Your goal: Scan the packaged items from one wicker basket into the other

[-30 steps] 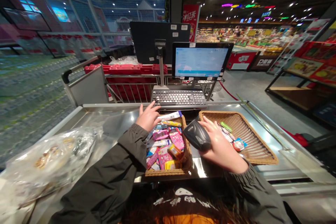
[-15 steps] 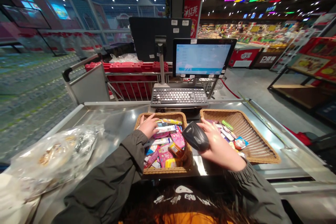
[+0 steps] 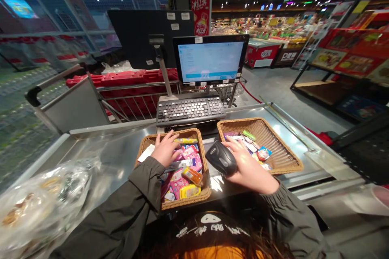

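Observation:
My left hand (image 3: 165,149) reaches over the left wicker basket (image 3: 205,186), fingers spread above its upper part; I see nothing gripped. Small packaged sweets fill that basket, among them pink packets (image 3: 178,184), an orange packet (image 3: 192,176) and a yellow pack (image 3: 190,191). A white piece (image 3: 146,153) lies at its left side. In my right hand (image 3: 247,166) is a black barcode scanner (image 3: 221,158), its head pointing left between the baskets. Beyond that hand, the right wicker basket (image 3: 282,145) holds fewer packets, including a green one (image 3: 249,135).
Behind the baskets stand a keyboard (image 3: 191,110) and a lit monitor (image 3: 209,62). A second dark screen (image 3: 136,40) shows its back. Clear plastic bags (image 3: 45,202) lie on the metal counter's left. A shopping cart (image 3: 130,103) stands beyond the counter.
The view has turned slightly right. My left hand has moved inward over the left basket, and the white piece at its side now shows. My right hand still holds the scanner.

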Demonstrator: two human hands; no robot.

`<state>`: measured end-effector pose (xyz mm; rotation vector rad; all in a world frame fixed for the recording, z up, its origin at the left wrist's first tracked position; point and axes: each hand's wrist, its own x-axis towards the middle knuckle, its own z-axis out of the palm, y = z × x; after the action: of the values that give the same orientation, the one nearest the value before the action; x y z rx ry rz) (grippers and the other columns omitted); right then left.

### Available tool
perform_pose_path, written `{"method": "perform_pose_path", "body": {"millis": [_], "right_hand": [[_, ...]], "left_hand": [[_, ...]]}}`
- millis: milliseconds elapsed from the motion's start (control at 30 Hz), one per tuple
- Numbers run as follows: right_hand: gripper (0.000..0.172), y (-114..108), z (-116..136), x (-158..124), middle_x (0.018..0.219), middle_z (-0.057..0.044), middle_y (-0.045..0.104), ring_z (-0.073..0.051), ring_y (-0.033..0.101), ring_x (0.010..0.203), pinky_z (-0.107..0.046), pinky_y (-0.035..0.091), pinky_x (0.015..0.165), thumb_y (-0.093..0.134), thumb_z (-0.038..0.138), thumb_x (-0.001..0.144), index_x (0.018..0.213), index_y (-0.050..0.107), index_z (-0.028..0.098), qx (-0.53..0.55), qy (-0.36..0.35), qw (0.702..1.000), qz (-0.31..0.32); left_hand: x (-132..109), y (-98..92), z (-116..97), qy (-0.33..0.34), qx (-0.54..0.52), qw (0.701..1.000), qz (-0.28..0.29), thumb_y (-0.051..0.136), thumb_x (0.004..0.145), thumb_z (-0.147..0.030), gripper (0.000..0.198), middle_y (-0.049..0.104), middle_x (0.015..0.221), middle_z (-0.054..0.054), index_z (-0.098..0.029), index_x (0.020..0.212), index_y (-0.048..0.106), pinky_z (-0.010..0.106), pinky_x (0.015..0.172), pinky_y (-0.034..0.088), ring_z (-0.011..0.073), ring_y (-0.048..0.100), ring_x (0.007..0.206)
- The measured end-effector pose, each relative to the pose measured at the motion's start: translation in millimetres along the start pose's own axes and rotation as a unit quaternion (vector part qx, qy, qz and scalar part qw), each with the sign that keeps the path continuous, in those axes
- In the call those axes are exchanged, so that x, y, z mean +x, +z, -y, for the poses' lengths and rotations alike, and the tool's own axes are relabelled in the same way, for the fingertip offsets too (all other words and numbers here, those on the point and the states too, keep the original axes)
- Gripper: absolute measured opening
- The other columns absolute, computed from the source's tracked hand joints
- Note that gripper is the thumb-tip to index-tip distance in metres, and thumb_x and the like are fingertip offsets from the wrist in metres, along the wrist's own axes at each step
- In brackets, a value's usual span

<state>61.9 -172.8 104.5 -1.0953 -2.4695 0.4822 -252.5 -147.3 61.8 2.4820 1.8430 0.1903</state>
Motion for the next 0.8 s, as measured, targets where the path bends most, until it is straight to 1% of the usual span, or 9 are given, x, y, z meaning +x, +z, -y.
{"method": "perform_pose_path", "body": {"millis": [100, 200, 300, 367, 500, 567, 633, 700, 800], "right_hand": [[0.06, -9.8, -19.6, -13.8, 0.137, -0.014, 0.054, -0.041, 0.032, 0.141, -0.067, 0.018, 0.114, 0.064, 0.022, 0.069, 0.128, 0.057, 0.019, -0.019, 0.043, 0.999, -0.025], [0.06, -22.8, -42.1, -30.9, 0.14, -0.014, 0.052, -0.042, 0.029, 0.142, -0.069, 0.02, 0.112, 0.066, 0.027, 0.071, 0.13, 0.055, 0.021, -0.037, 0.091, 0.994, -0.053], [0.055, -37.4, -64.8, -49.3, 0.138, -0.016, 0.054, -0.041, 0.032, 0.141, -0.069, 0.02, 0.112, 0.065, 0.03, 0.073, 0.126, 0.057, 0.019, -0.053, 0.134, 0.985, -0.092], [0.056, -46.5, -78.7, -60.4, 0.136, -0.016, 0.055, -0.04, 0.032, 0.141, -0.068, 0.021, 0.112, 0.064, 0.03, 0.073, 0.128, 0.056, 0.019, -0.059, 0.156, 0.978, -0.122], [0.053, -60.9, -101.5, -76.3, 0.136, -0.015, 0.054, -0.041, 0.03, 0.142, -0.068, 0.023, 0.112, 0.062, 0.028, 0.073, 0.125, 0.056, 0.021, -0.064, 0.198, 0.967, -0.148], [0.054, -66.1, -110.8, -80.7, 0.137, -0.015, 0.053, -0.042, 0.028, 0.143, -0.07, 0.021, 0.111, 0.062, 0.028, 0.072, 0.125, 0.056, 0.021, -0.061, 0.211, 0.963, -0.153], [0.055, -70.6, -119.4, -83.0, 0.137, -0.016, 0.053, -0.042, 0.028, 0.143, -0.071, 0.021, 0.111, 0.063, 0.028, 0.072, 0.126, 0.055, 0.021, -0.055, 0.214, 0.962, -0.159], [0.057, -74.7, -127.9, -83.5, 0.137, -0.016, 0.054, -0.042, 0.028, 0.143, -0.071, 0.021, 0.111, 0.063, 0.03, 0.073, 0.127, 0.053, 0.02, -0.049, 0.211, 0.962, -0.167], [0.059, -79.4, -140.3, -82.1, 0.136, -0.018, 0.054, -0.042, 0.029, 0.143, -0.07, 0.022, 0.111, 0.064, 0.032, 0.073, 0.129, 0.052, 0.018, -0.044, 0.204, 0.962, -0.176]], "left_hand": [[27.9, -6.0, -31.4, 0.052, -0.019, 0.998, -0.018, 0.062, 0.085, -0.03, 0.013, 0.053, 0.143, 0.008, -0.024, 0.093, 0.07, 0.072, 0.112, 0.011, 0.034, 0.03, 0.144], [60.9, -0.2, -66.6, 0.108, -0.036, 0.993, -0.022, 0.064, 0.084, -0.032, 0.015, 0.052, 0.143, 0.009, -0.023, 0.093, 0.071, 0.072, 0.112, 0.01, 0.0346, 0.029, 0.144], [94.4, 14.1, -103.4, 0.156, -0.046, 0.987, -0.008, 0.065, 0.083, -0.035, 0.017, 0.052, 0.143, 0.01, -0.022, 0.092, 0.071, 0.071, 0.113, 0.008, 0.0348, 0.028, 0.144], [114.7, 26.5, -127.7, 0.18, -0.044, 0.983, 0.008, 0.065, 0.084, -0.037, 0.019, 0.052, 0.143, 0.011, -0.021, 0.092, 0.072, 0.07, 0.114, 0.008, 0.0352, 0.028, 0.144], [148.2, 56.9, -170.2, 0.202, -0.016, 0.978, 0.055, 0.067, 0.081, -0.042, 0.026, 0.052, 0.142, 0.013, -0.019, 0.092, 0.074, 0.068, 0.115, 0.011, 0.0369, 0.029, 0.143], [162.7, 73.5, -184.6, 0.207, 0.004, 0.975, 0.08, 0.069, 0.079, -0.044, 0.03, 0.052, 0.142, 0.015, -0.018, 0.093, 0.075, 0.067, 0.115, 0.013, 0.0375, 0.029, 0.142], [177.0, 88.5, -192.9, 0.209, 0.027, 0.973, 0.09, 0.07, 0.076, -0.043, 0.033, 0.051, 0.142, 0.016, -0.017, 0.095, 0.075, 0.067, 0.116, 0.013, 0.0381, 0.028, 0.143], [191.5, 100.3, -195.4, 0.204, 0.048, 0.974, 0.087, 0.069, 0.077, -0.037, 0.033, 0.049, 0.144, 0.019, -0.014, 0.099, 0.075, 0.065, 0.117, 0.011, 0.0384, 0.026, 0.144], [210.4, 112.3, -191.7, 0.195, 0.061, 0.975, 0.086, 0.056, 0.083, -0.022, 0.031, 0.045, 0.148, 0.019, -0.013, 0.105, 0.074, 0.06, 0.119, 0.009, 0.0353, 0.023, 0.146]]}}
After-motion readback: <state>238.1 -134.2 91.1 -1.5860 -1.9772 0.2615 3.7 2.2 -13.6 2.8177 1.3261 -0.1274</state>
